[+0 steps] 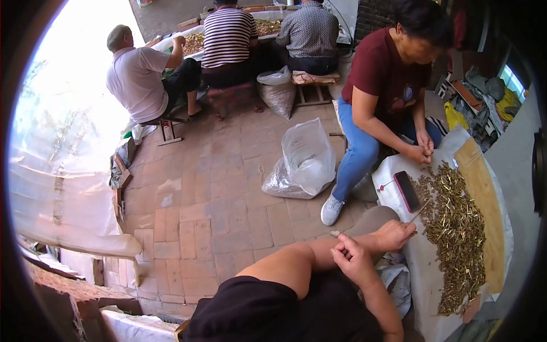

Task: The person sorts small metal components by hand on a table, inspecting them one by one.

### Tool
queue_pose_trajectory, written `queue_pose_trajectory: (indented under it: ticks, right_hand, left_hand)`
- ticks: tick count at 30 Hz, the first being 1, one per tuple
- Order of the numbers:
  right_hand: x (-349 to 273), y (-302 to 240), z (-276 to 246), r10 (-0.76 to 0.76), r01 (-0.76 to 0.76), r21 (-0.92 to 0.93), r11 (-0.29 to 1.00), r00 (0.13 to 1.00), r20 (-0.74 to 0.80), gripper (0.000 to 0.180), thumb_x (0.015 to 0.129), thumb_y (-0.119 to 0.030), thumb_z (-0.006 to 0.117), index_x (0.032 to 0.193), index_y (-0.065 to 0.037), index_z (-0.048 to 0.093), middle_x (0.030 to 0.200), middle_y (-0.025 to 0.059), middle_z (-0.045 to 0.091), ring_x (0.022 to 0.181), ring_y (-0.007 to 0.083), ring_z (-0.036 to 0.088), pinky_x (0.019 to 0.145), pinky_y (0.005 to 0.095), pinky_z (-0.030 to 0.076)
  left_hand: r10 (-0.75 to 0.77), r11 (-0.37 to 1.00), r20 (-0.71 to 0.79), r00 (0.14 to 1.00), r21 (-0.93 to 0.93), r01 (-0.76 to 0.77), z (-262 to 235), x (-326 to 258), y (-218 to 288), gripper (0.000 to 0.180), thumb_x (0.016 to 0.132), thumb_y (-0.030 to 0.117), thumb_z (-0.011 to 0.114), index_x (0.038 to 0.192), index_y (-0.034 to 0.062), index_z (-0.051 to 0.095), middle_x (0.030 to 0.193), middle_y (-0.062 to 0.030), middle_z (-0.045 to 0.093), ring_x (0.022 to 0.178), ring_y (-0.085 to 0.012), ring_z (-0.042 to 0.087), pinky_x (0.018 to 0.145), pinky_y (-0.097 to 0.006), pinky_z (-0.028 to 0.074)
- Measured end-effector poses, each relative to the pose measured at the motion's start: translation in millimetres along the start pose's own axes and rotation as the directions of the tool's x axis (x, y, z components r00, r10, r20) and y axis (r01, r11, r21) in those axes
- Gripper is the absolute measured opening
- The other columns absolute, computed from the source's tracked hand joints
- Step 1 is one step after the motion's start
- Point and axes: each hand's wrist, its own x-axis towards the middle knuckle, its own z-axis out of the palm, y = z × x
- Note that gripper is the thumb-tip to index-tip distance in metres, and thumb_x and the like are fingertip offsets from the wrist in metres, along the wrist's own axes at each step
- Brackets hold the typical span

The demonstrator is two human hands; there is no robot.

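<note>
Outdoors, brick paving [216, 199], white-covered table [424, 268], brass pieces [456, 228]

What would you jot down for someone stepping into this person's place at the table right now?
Left hand: closed on a thin stick that points at the pile of small brass-coloured pieces.
Right hand: beside the left wrist; grip unclear.
The pile lies on a white sheet, with a dark red phone beside it.
Done: not visible. Left: the whole pile is loose.
</note>
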Motion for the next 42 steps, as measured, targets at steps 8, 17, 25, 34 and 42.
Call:
queue_pose_trajectory:
  ticks: [8, 17, 25, 34, 42]
  right_hand:
    - [2.2, -5.4, -4.5, 0.035, -0.033, -0.026, 0.999, 0.997, 0.063, 0.032, 0.080, -0.003, 0.062, 0.112, 0.002, 0.056, 0.070, 0.0019, 0.056, 0.056, 0.0067, 0.049, 0.050, 0.0211, 0.042]
    - [3.6, -6.3, -3.4, 0.028, -0.027, -0.041, 0.999, 0.999, 0.036, 0.029, 0.080, -0.004, 0.062, 0.109, 0.002, 0.058, 0.068, 0.0020, 0.056, 0.055, 0.0070, 0.049, 0.051, 0.0213, 0.042]
    - [2.9, -0.4, -2.6, 0.033, -0.032, -0.018, 0.999, 0.999, 0.011, 0.029, 0.080, -0.004, 0.061, 0.109, 0.001, 0.058, 0.068, 0.0009, 0.055, 0.056, 0.0057, 0.047, 0.051, 0.0205, 0.041]
    - [-4.2, -6.5, -9.0, 0.132, -0.134, 0.065, 0.989, 0.991, 0.035, 0.018, 0.081, -0.006, 0.063, 0.098, 0.001, 0.059, 0.071, 0.0019, 0.059, 0.058, 0.0055, 0.051, 0.052, 0.0202, 0.043]
    - [-40.1, 14.9, -47.2, 0.325, -0.234, 0.416, 0.878, 0.932, -0.160, 0.013, 0.086, -0.006, 0.060, 0.097, 0.000, 0.061, 0.073, -0.0003, 0.060, 0.062, 0.0036, 0.054, 0.053, 0.0186, 0.045]
  left_hand:
    - [-0.029, 0.999, 0.026, 0.999, -0.020, 0.030, 4.3, -1.9, -0.2, 0.017, 0.081, 0.014, 0.054, 0.082, 0.0024, 0.042, 0.071, -0.0164, 0.054, 0.066, -0.0364, 0.056, 0.058, -0.044, 0.045]
    - [-0.028, 0.999, 0.019, 0.999, -0.022, 0.029, -1.0, -1.4, 2.2, 0.017, 0.080, 0.013, 0.055, 0.081, 0.0021, 0.043, 0.071, -0.0166, 0.053, 0.067, -0.0367, 0.056, 0.059, -0.044, 0.045]
    - [0.004, 1.000, -0.005, 1.000, -0.028, -0.005, -2.3, 0.9, 3.2, 0.013, 0.083, 0.012, 0.050, 0.081, 0.0014, 0.043, 0.068, -0.0173, 0.054, 0.064, -0.0359, 0.057, 0.057, -0.044, 0.045]
    - [0.013, 0.999, -0.011, 1.000, -0.048, -0.013, 2.3, -0.3, 2.8, 0.015, 0.082, 0.013, 0.054, 0.081, 0.0022, 0.043, 0.069, -0.0166, 0.053, 0.065, -0.0362, 0.056, 0.058, -0.044, 0.045]
    - [-0.119, 0.993, -0.002, 0.993, -0.019, 0.119, -9.9, -4.5, -4.2, 0.013, 0.084, 0.018, 0.057, 0.087, 0.0056, 0.053, 0.073, -0.0160, 0.057, 0.067, -0.0357, 0.058, 0.059, -0.043, 0.047]
